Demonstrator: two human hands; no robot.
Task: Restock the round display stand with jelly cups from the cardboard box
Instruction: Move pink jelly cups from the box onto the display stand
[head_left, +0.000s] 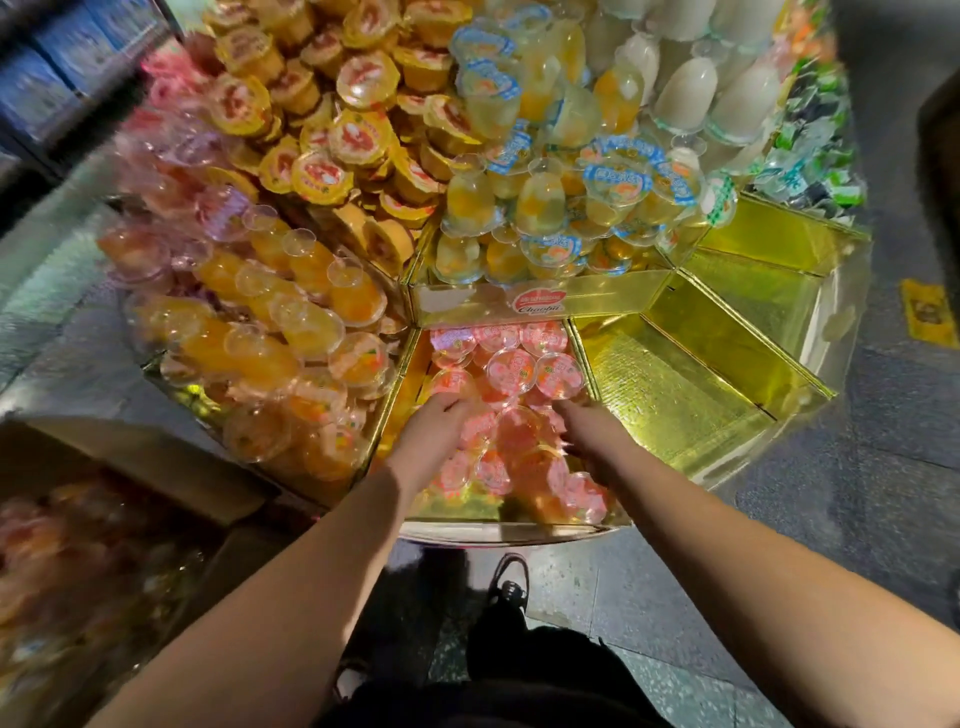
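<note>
Reaching into the stand front compartment, both hands rest among pink-lidded clear jelly cups. Left hand fingers lie relaxed on a cup. Right hand is blurred; its grasp cannot be told.

Both bare forearms extend forward and converge slightly toward the centre of the view. The left hand is seen from the back, palm down, fingers bent downward at the tips. The right hand is likewise palm down, its fingers motion-blurred. The two hands lie level with each other and apart.
</note>
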